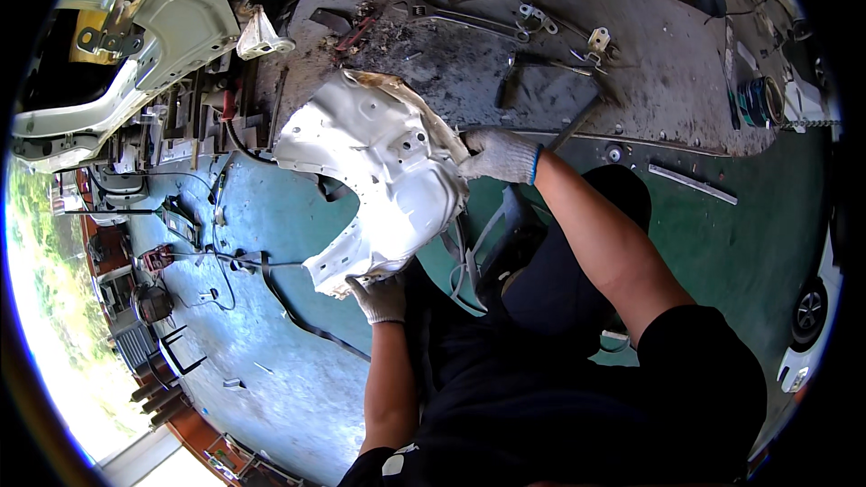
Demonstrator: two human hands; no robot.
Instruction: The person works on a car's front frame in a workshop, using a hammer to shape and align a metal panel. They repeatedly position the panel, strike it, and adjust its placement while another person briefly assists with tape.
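Note:
Between my two gloved hands is a large curved piece of white sheet-metal body panel (397, 176), with holes pressed in it and a rough brownish upper edge. My left hand (377, 298) grips its lower end, fingers partly hidden beneath the metal. On the panel's right edge my right hand (501, 155) is closed, its fingertips tucked behind the rim. The panel is tilted in front of the workbench (663, 63), its top overlapping the near edge of the bench.
A wrench (469, 22), a hammer (550, 63) and metal brackets (598, 41) lie on the bench. At upper left stands a large pale vehicle body section (180, 27). Straps and cables (280, 298) trail across the green floor. A metal strip (693, 184) lies right.

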